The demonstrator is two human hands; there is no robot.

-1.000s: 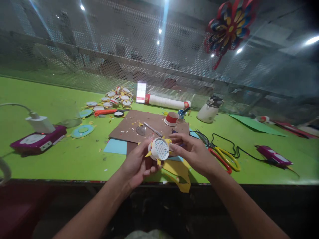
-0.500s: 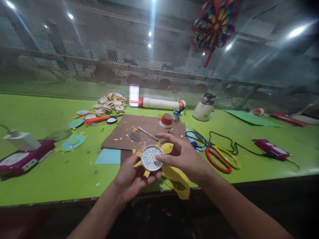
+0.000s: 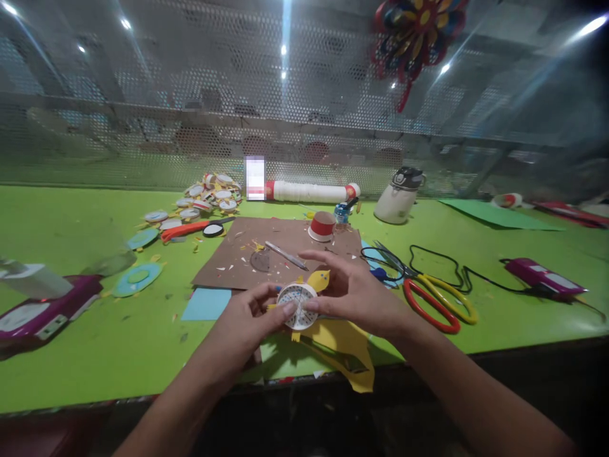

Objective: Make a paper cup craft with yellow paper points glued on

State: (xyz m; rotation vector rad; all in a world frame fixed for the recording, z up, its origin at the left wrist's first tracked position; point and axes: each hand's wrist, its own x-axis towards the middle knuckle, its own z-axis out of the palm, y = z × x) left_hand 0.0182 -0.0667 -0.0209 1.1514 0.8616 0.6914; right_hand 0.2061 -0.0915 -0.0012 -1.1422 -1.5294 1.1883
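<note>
Between my hands is a paper turtle, with a round white, blue-dotted shell crossed by dark lines and a yellow head and feet. My left hand grips its left side, thumb on top of the shell. From the right, my right hand pinches the shell near the head, thumb pressed on the surface; its fingertips behind are partly hidden. Below it lies a cut sheet of yellow paper at the table edge. A pen rests on the brown board just beyond my hands.
Scissors with red and yellow handles lie right, beside a black cord and purple power strip. A red-white paper cup stands on the board. Several paper turtles are piled back left. Another purple power strip sits at left.
My left hand has turned from supporting the turtle underneath to gripping its side, with the thumb now on the shell. The turtle has shifted slightly right in view.
</note>
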